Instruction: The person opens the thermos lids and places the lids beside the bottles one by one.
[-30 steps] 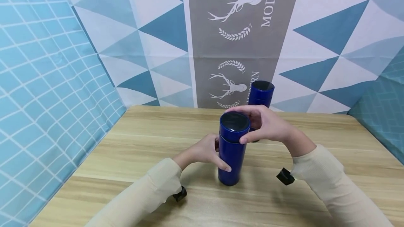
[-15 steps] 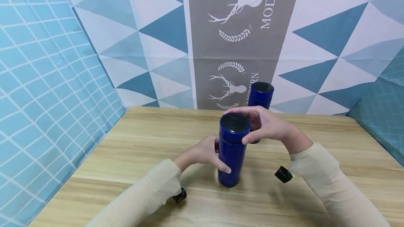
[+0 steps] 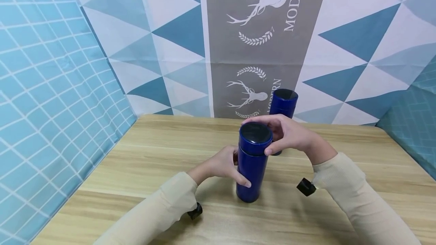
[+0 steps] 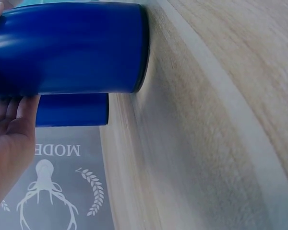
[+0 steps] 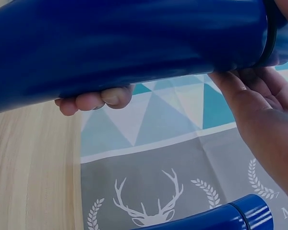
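A blue thermos flask (image 3: 251,173) stands upright on the wooden table, its dark-topped lid (image 3: 256,133) on it. My left hand (image 3: 223,163) grips the flask's body from the left, thumb across the near side. In the right wrist view, the left hand's fingertips (image 5: 116,97) curl round the body's far side. My right hand (image 3: 293,135) holds the lid from the right, with the thumb near the seam and the fingers behind. A second blue thermos flask (image 3: 284,103) stands farther back, partly hidden by the right hand; its body shows in the left wrist view (image 4: 72,110).
The wood-grain table (image 3: 163,139) reaches back to a patterned wall cloth (image 3: 177,67) with triangles and deer heads. A blue tiled-print sheet (image 3: 51,86) hangs along the left side. Black wrist devices (image 3: 306,187) sit below the cream sleeves (image 3: 347,184).
My right thumb has shifted slightly to the right along the lid's near side. The left hand keeps its grip, and both flasks stay where they were.
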`<state>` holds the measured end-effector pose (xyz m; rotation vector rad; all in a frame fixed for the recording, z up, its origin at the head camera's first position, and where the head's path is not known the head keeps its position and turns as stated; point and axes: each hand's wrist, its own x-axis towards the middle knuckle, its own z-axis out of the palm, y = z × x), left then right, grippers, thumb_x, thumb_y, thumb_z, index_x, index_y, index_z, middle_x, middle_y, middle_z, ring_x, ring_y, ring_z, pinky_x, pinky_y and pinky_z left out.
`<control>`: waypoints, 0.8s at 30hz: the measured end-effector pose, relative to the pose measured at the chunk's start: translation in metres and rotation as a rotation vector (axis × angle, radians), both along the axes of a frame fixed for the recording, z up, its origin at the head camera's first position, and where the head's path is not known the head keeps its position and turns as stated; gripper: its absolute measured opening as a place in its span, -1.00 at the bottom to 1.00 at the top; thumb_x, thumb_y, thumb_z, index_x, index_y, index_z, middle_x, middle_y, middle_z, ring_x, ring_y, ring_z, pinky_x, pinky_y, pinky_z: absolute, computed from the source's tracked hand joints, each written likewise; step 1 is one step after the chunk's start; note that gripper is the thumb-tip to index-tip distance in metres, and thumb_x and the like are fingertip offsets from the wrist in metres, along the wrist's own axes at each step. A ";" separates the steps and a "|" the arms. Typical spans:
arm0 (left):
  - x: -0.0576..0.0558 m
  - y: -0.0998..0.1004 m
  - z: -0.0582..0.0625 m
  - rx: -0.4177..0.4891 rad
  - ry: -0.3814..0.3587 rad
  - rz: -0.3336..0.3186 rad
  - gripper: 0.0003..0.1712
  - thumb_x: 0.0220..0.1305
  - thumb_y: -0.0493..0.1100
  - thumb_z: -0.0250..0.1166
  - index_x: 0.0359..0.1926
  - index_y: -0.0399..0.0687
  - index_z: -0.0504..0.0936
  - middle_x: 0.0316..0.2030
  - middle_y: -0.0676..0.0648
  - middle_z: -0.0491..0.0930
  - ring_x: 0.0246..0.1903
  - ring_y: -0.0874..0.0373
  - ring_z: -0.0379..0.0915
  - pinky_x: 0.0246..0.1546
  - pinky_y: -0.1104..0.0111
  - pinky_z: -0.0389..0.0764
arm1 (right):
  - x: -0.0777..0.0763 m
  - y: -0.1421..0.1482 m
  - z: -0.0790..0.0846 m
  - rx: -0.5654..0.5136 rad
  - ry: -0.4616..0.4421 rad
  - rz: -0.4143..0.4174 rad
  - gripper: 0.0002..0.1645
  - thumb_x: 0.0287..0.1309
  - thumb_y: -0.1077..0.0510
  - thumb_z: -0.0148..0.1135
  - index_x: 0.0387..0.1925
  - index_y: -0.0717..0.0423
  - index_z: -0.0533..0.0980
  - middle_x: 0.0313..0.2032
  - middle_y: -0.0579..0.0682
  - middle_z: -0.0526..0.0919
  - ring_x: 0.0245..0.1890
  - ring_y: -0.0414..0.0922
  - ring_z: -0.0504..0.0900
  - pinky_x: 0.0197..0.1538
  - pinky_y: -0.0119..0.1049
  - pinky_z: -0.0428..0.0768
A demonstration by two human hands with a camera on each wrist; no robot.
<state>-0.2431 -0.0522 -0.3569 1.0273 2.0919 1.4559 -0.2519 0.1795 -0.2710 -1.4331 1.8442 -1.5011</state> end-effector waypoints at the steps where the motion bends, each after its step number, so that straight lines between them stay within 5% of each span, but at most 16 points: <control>1: 0.000 0.000 0.000 0.000 -0.001 0.001 -0.31 -0.27 -0.41 0.54 0.02 -0.25 0.55 -0.06 -0.25 0.67 -0.20 0.34 0.61 -0.03 0.44 0.63 | -0.001 0.000 0.000 -0.001 -0.009 0.007 -0.21 0.04 0.31 0.35 0.32 0.23 0.27 0.20 0.09 0.55 0.15 -0.11 0.58 0.06 -0.22 0.66; 9: 0.000 0.000 0.001 -0.006 0.004 0.004 -0.31 -0.28 -0.40 0.55 0.02 -0.26 0.55 -0.07 -0.27 0.67 -0.23 0.35 0.61 -0.06 0.44 0.64 | -0.004 -0.003 -0.003 -0.033 -0.114 0.095 -0.18 0.05 0.27 0.36 0.35 0.11 0.26 0.27 -0.04 0.48 0.24 -0.12 0.50 0.19 -0.23 0.59; 16: 0.001 0.000 0.000 -0.011 0.009 0.006 -0.29 -0.28 -0.39 0.55 0.04 -0.25 0.55 -0.06 -0.26 0.67 -0.23 0.35 0.62 -0.06 0.45 0.64 | -0.010 -0.008 -0.018 -0.138 -0.140 0.254 -0.13 0.15 0.23 0.28 0.42 0.21 0.11 0.34 0.10 0.38 0.35 -0.06 0.39 0.34 -0.20 0.44; 24: 0.000 0.000 0.000 -0.009 -0.002 0.009 -0.30 -0.27 -0.40 0.54 0.03 -0.27 0.54 -0.07 -0.26 0.67 -0.22 0.34 0.62 -0.04 0.46 0.63 | -0.004 -0.009 -0.016 -0.158 -0.087 0.216 -0.05 0.17 0.15 0.27 0.46 0.23 0.00 0.42 0.11 0.25 0.42 -0.01 0.28 0.37 -0.17 0.42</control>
